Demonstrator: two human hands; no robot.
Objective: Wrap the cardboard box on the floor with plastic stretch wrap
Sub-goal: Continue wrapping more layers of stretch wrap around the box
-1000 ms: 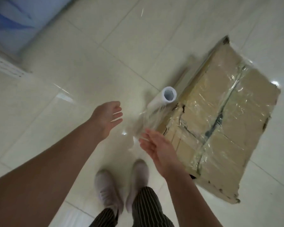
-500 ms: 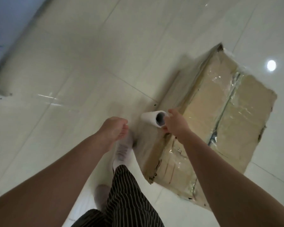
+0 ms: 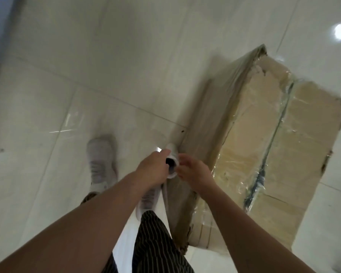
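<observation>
– On the tiled floor [image 3: 126, 66], right of the feet, what lies there?
– The cardboard box [image 3: 264, 144], flat, with clear film over its top.
– And the stretch wrap roll [image 3: 172, 154]?
– Just beside the box's left side. The left hand [image 3: 152, 170] grips it, and the right hand [image 3: 195, 170] has its fingers [image 3: 182, 164] curled on its rim.

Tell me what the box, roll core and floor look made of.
Box: brown cardboard, matte, torn ragged edges, under glossy clear film that wrinkles and glints. Roll core: white hollow tube, cardboard or plastic, cannot tell. Floor: likely glazed tile, grout lines, mirror-like sheen.
</observation>
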